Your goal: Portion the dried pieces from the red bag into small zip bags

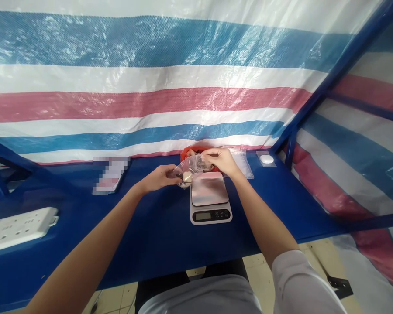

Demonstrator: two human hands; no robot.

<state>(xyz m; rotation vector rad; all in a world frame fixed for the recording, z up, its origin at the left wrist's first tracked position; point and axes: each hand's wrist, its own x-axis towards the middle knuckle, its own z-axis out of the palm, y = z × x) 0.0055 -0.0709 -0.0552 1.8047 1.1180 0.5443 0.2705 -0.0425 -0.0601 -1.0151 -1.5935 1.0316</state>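
One blue table (160,240) bears one scale (211,192); fingers (211,151) of two hands (159,178) (223,159) pinch one bag (185,167).

Glossy plastic bag (185,167), smooth metallic scale plate (209,190), shiny woven sheeting (144,41)

Taking the scale (211,192) as dial centre, 6 o'clock offers passage over bare blue tabletop (173,240), between the forearms. Beyond the right forearm (265,213), 3 o'clock is open too. The left hand (162,178), clear bag (182,168) and right hand (222,159) obstruct 10 through 12; behind them, the red bag (184,153) and striped sheet (170,102) close off 11 and 12. A white oval object (266,159) sits at 2.
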